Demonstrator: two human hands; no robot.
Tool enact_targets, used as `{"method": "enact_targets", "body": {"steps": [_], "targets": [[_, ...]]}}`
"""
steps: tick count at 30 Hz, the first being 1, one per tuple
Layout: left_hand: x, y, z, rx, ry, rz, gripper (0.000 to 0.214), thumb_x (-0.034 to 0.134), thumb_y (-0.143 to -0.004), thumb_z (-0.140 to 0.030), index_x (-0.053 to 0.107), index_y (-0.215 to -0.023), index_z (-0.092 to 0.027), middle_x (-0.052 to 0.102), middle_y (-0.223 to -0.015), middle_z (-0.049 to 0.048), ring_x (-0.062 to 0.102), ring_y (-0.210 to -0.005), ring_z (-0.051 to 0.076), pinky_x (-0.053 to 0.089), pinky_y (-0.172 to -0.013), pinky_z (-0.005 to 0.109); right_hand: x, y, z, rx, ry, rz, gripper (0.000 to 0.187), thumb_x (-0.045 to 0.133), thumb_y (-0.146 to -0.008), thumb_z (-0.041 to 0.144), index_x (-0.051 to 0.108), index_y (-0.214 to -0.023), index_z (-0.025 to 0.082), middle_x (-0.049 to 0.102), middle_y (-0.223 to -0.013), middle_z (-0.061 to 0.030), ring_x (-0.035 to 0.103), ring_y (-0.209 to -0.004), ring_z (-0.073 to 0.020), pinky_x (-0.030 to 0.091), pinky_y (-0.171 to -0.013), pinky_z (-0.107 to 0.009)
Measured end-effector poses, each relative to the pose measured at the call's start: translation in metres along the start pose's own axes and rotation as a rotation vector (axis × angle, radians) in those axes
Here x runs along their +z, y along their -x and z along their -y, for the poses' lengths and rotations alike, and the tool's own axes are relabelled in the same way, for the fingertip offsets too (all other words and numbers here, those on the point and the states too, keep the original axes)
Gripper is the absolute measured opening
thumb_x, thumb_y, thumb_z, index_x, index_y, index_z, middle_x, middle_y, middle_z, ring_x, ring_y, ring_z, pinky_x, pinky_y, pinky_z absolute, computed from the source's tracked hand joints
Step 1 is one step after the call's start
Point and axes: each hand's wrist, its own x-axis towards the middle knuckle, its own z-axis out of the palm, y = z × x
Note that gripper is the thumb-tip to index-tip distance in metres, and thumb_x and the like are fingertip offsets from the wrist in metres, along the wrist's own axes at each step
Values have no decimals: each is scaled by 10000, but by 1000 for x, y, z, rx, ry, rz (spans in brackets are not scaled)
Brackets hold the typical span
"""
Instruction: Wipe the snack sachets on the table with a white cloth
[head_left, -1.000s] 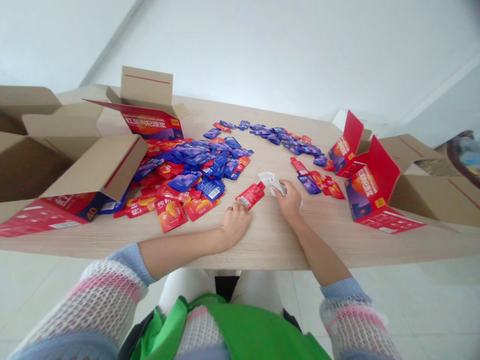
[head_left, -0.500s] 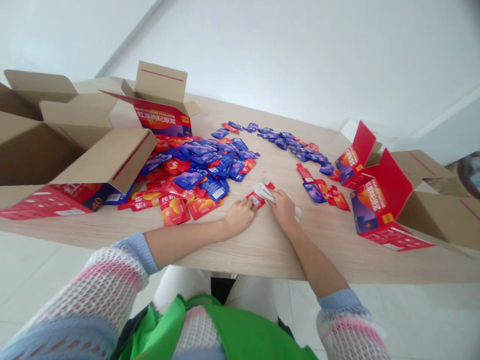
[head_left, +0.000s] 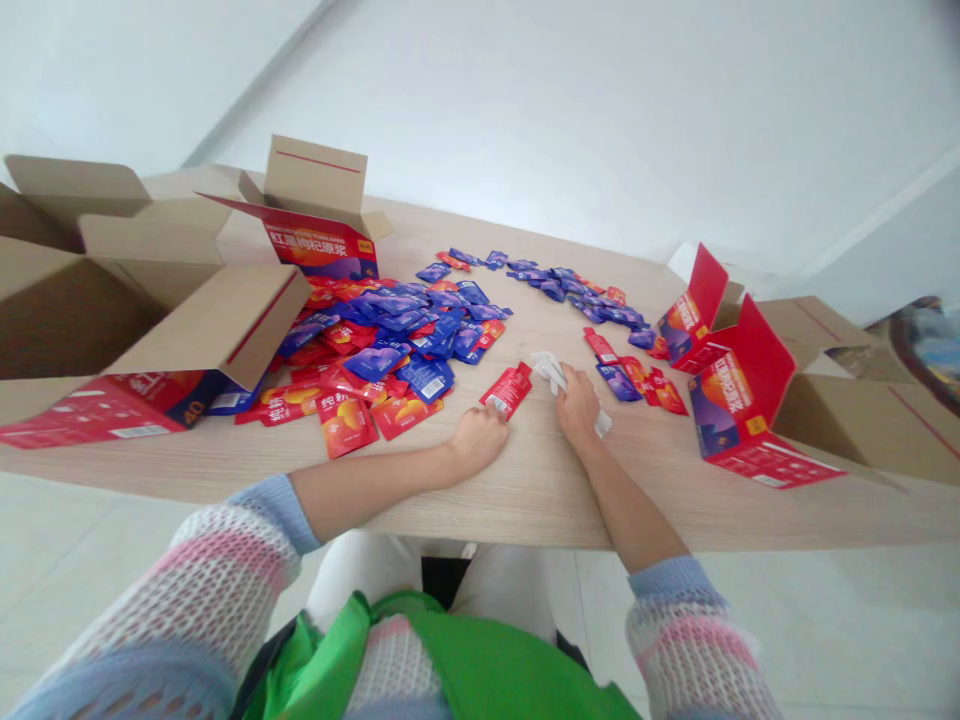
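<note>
On the table lies a red spouted pouch (head_left: 511, 388), its spout pointing away and to the right. My left hand (head_left: 480, 438) grips the pouch's near edge, fingers curled against it. Just right of the pouch, and apart from it, my right hand (head_left: 577, 405) is closed around a crumpled white cloth or tissue (head_left: 549, 367). Bits of the white material stick out on both sides of that hand. Beyond my left hand spreads a heap of blue and red pouches (head_left: 405, 320).
Open cartons stand at left, a large one (head_left: 187, 320) and a red-fronted one (head_left: 322, 245) behind it. At right are two more open cartons, one near (head_left: 731, 405) and one farther back (head_left: 686, 320). A curved row of pouches (head_left: 562, 283) runs across the table's far side.
My right hand and the white cloth have drawn off the red pouch to the right. The pouch now shows fully up to its spout, while my left hand has shifted slightly nearer me.
</note>
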Motion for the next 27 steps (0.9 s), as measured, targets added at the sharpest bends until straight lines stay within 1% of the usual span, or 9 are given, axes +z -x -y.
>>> {"method": "enact_targets", "body": {"steps": [2,5,9,11,12,15,18,23,27], "targets": [[0,1,3,24,-77,-9,300,367,-884,-65,645,-996,-44,599,-1080,226,631,-895,273,478,-745,383,-2,5,3,-46,-3,9,456,415,-883,130,477,-1315,258,549,-1093,-89,497,-985,-232,365,-788,-312],[1,1,7,47,-147,-37,277,394,-891,-87,645,-1006,-73,615,-1046,192,652,-837,244,497,-708,356,-3,17,20,-179,1,92,474,408,-871,90,536,-1277,298,555,-1110,-86,479,-1012,-240,356,-809,-328],[1,2,7,50,-180,-49,271,419,-889,-93,665,-998,-66,648,-957,187,655,-832,245,501,-711,349,-7,29,46,-416,-106,162,473,416,-863,77,599,-1214,335,549,-1161,-58,462,-1047,-228,361,-845,-326],[1,2,5,51,-172,-35,267,427,-887,-91,682,-963,-69,659,-905,176,653,-843,244,500,-725,344,-8,30,50,-503,-164,177,482,430,-849,66,613,-1197,344,551,-1169,-39,459,-1053,-221,364,-861,-321],[0,3,5,50,-168,-30,268,428,-888,-93,686,-956,-73,660,-896,173,652,-848,243,499,-728,341,-8,29,50,-516,-180,180,492,432,-841,55,619,-1190,347,555,-1165,-31,461,-1047,-218,366,-865,-319],[0,2,3,26,-178,-19,286,416,-897,-110,680,-997,-70,638,-996,204,654,-835,246,501,-700,342,-6,22,44,-477,-163,184,516,430,-836,33,632,-1168,372,564,-1154,-17,469,-1025,-217,367,-861,-322],[2,0,2,8,-190,-27,307,390,-902,-113,653,-1054,-72,592,-1103,232,657,-805,250,499,-667,355,-1,11,35,-403,-84,169,504,426,-868,72,597,-1211,400,557,-1177,-28,465,-1031,-236,368,-837,-339],[6,-1,3,9,-180,-40,283,392,-888,-102,632,-1038,-89,608,-1066,191,653,-805,256,492,-664,359,4,-5,17,-299,7,145,476,373,-915,144,520,-1306,373,567,-1145,-85,474,-1006,-247,377,-826,-357],[3,-1,5,15,-203,-3,284,389,-882,-105,621,-1047,-88,606,-1088,195,658,-791,259,493,-653,359,4,-9,2,-199,14,109,515,377,-897,128,471,-1348,358,568,-1131,-111,476,-1018,-261,374,-861,-384]]}}
